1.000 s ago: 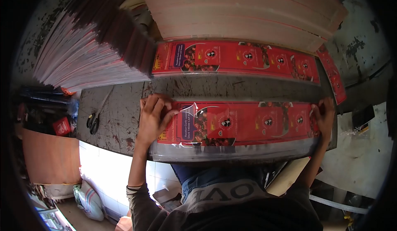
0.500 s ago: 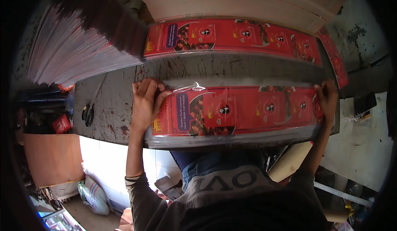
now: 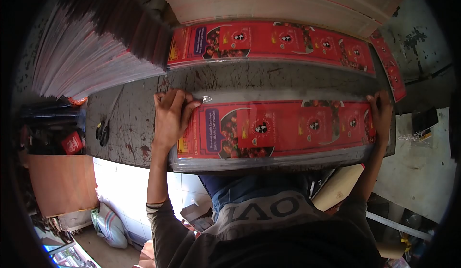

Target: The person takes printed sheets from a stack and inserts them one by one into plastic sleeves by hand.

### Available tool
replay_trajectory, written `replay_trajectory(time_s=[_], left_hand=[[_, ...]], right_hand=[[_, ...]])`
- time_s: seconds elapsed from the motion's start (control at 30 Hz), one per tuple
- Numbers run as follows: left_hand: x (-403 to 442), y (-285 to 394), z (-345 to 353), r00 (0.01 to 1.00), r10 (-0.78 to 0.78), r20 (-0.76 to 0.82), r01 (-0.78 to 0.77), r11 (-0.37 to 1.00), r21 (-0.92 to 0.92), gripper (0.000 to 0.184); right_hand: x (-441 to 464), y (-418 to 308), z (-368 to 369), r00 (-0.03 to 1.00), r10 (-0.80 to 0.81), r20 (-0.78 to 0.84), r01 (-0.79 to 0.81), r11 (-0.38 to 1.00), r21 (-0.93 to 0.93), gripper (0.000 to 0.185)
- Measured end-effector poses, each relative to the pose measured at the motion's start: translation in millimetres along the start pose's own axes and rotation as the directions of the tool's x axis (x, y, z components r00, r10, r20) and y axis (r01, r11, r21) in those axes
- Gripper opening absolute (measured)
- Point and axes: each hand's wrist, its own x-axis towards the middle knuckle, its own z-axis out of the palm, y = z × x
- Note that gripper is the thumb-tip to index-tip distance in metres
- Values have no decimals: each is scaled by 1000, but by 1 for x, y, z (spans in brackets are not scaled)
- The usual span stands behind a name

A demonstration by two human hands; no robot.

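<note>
A long red printed sheet [image 3: 288, 128] under clear plastic lies on a stack of plastic-edged sheets at the table's near edge. My left hand [image 3: 174, 114] pinches the clear film at its far left corner, thumb against fingers. At the far right corner, my right hand [image 3: 381, 109] has its fingers closed on the same film. Beyond them lies a second stack of red printed sheets [image 3: 269, 42]. A tall fanned pile of plastic-edged sheets [image 3: 96, 61] leans at the back left.
Black-handled scissors [image 3: 102, 132] lie at the left of the scratched dark table [image 3: 139, 104]. A large cardboard piece [image 3: 288, 1] stands along the back. Another red strip [image 3: 389, 71] hangs at the right edge. Below left is a white sack [image 3: 111, 227].
The view has shifted, so the table appears higher in the frame. The clear film's far edge now lies flatter and straighter between my hands, and the glare on the sheet has shrunk.
</note>
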Motion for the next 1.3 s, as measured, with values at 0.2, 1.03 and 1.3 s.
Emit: replay_trajectory(time_s=[0.2,1.03,1.3], left_hand=[[0,1,-3,999,-23,-34,23,999,-26,19],[-50,15,-28,932,-268,-243,-131,377,-917,31],[-52,19,-25,964,-249,-95,-112,-55,-992,43]], right_hand=[[0,-5,-1,1000,5,0,-5,1000,7,26],[-53,48,-54,851,144,-505,92,906,413,32],[-78,73,-65,893,347,-288,46,564,824,33]])
